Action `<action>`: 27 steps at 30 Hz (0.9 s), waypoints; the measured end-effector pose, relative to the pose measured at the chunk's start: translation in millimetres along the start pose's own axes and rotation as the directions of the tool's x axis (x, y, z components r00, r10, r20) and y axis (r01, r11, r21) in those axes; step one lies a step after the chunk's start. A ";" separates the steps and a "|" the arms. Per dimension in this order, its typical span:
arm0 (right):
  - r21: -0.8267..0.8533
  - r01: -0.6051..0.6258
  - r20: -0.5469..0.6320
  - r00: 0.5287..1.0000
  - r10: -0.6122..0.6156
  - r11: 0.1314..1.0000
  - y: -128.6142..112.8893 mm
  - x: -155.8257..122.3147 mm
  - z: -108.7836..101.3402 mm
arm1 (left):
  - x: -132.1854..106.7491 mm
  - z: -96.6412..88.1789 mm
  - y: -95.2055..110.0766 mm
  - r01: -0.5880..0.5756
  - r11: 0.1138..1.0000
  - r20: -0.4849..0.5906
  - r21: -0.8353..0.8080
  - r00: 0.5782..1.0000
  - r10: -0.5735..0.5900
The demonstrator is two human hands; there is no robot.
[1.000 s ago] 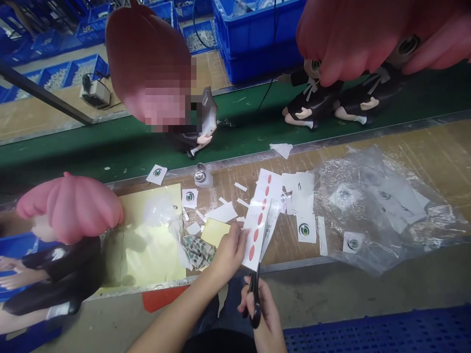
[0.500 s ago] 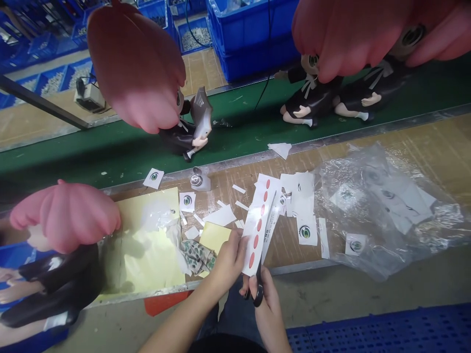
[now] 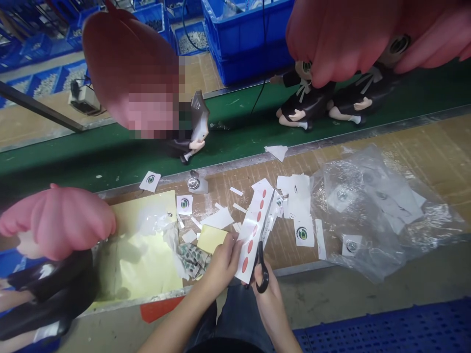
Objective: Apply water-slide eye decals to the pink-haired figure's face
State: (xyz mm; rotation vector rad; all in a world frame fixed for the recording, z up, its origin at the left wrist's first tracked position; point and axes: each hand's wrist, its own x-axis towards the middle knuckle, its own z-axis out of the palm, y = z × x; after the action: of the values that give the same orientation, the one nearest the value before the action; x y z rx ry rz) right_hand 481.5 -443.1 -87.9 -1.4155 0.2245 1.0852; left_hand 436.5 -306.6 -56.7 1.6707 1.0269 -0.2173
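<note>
My left hand (image 3: pixel 222 261) pinches the near left edge of a white paper strip (image 3: pixel 244 244) printed with a row of red ovals. My right hand (image 3: pixel 268 287) is closed round the black handles of a pair of scissors (image 3: pixel 262 264). The blades run up along the strip's right side, at a cut strip of paper with small print. Just left of the left hand lie a yellow paper block (image 3: pixel 211 239) and a crumpled patterned cloth (image 3: pixel 195 261). Paper squares with a printed green eye (image 3: pixel 303 233) lie about the bench.
Clear plastic bags (image 3: pixel 371 215) with eye papers cover the bench's right. A small dispenser bottle (image 3: pixel 197 183) stands by the green conveyor belt (image 3: pixel 235 117). Pink-haired figures (image 3: pixel 301 110) sit on the belt; another figure (image 3: pixel 59 220) is at the left. Blue bins (image 3: pixel 250 34) stand behind.
The scissors and right hand have moved slightly up, and the handles look more open. The strip has shifted slightly down-left with my left hand. The whole view has shifted a little.
</note>
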 end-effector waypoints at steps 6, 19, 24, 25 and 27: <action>0.053 -0.103 0.043 0.994 0.101 0.993 -2.8 -4.5 6.3 | 0.8 -4.1 0.0 -0.006 1.000 0.043 0.011 0.999 0.006; 0.154 -0.104 -0.033 0.993 0.110 0.983 8.6 16.1 6.6 | -1.1 -10.0 -0.1 -0.013 0.996 0.078 0.085 0.997 0.007; 0.144 -0.090 -0.097 0.990 0.104 0.985 7.4 27.8 2.7 | -3.0 -5.9 -8.8 -0.032 0.995 0.116 0.095 0.993 0.020; 0.135 -0.084 -0.109 0.989 0.099 0.987 8.0 30.8 0.6 | -3.8 -3.5 -12.0 -0.030 0.995 0.113 0.098 0.993 0.019; 0.115 -0.065 -0.136 0.987 0.081 0.991 8.5 36.4 -5.5 | -7.1 2.4 -18.7 -0.019 0.994 0.094 0.103 0.996 0.010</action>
State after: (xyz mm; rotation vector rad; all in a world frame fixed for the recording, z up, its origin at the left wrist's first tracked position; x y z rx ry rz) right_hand 497.5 -432.5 -120.5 -1.3942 0.4343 1.0182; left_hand 419.7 -312.0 -66.3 1.7444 0.9466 -0.3415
